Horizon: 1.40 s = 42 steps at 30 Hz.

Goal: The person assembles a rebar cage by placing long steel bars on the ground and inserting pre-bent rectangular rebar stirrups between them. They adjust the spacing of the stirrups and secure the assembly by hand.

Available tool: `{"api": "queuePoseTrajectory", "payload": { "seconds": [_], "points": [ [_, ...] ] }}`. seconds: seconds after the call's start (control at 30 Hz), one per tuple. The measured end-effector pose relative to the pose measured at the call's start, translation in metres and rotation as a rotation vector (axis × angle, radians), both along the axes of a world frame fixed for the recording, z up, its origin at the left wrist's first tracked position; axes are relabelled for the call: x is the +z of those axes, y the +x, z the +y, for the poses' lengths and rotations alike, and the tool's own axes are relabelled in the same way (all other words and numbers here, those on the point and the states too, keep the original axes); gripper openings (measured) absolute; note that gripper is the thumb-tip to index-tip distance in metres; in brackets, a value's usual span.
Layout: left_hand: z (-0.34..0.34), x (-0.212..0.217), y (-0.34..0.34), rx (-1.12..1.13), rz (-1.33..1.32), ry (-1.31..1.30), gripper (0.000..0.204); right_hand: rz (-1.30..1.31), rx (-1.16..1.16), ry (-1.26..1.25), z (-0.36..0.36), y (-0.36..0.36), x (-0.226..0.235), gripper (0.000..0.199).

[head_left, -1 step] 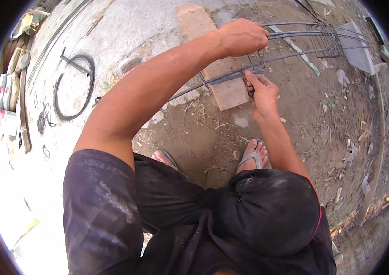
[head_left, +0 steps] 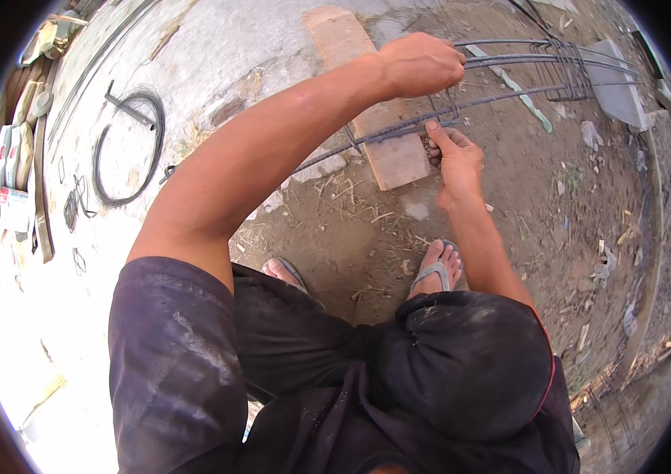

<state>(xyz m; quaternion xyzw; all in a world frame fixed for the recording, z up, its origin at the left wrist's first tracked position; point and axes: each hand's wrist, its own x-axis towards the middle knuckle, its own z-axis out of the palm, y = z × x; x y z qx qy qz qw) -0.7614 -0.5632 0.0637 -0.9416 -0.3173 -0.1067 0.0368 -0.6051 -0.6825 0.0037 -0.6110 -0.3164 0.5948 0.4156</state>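
Observation:
A long cage of steel reinforcing bars [head_left: 509,59] runs from the right toward the middle and passes under my left forearm. My left hand [head_left: 424,63] is closed around its far side; what its fingers grip there is mostly hidden behind the back of the hand. On the near side, my right hand [head_left: 458,158] has its thumb and curled fingers closed at a thin square stirrup [head_left: 449,103] by the near bar. Below the bars lies a wooden plank [head_left: 402,164]. Farther right, several stirrups [head_left: 566,73] are bunched around the bars.
A coil of black wire [head_left: 160,146] and loose bent stirrups [head_left: 78,201] lie on the pale ground to the left. A grey block [head_left: 618,87] stands under the bars' right end. Stacked bags [head_left: 13,158] line the left edge. Dirt with scraps surrounds my sandalled feet [head_left: 436,268].
My right hand has shifted very slightly up and to the right at the stirrup. My left hand stays almost in place on the far side.

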Motion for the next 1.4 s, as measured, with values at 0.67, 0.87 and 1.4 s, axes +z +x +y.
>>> {"api": "queuePoseTrajectory", "payload": {
  "seconds": [0.67,0.87,1.4],
  "points": [
    [-0.004,0.005,0.001,0.035,0.088,-0.029,0.016,0.122,0.011,0.007,-0.001,-0.016,0.013,0.016],
    [-0.005,0.008,0.000,0.027,0.096,-0.023,0.018,0.113,0.013,0.002,-0.001,-0.016,0.018,0.017],
    [-0.003,0.001,-0.001,0.052,0.060,-0.016,0.009,0.200,-0.028,-0.024,-0.003,-0.017,0.005,0.018]
  ]
}}
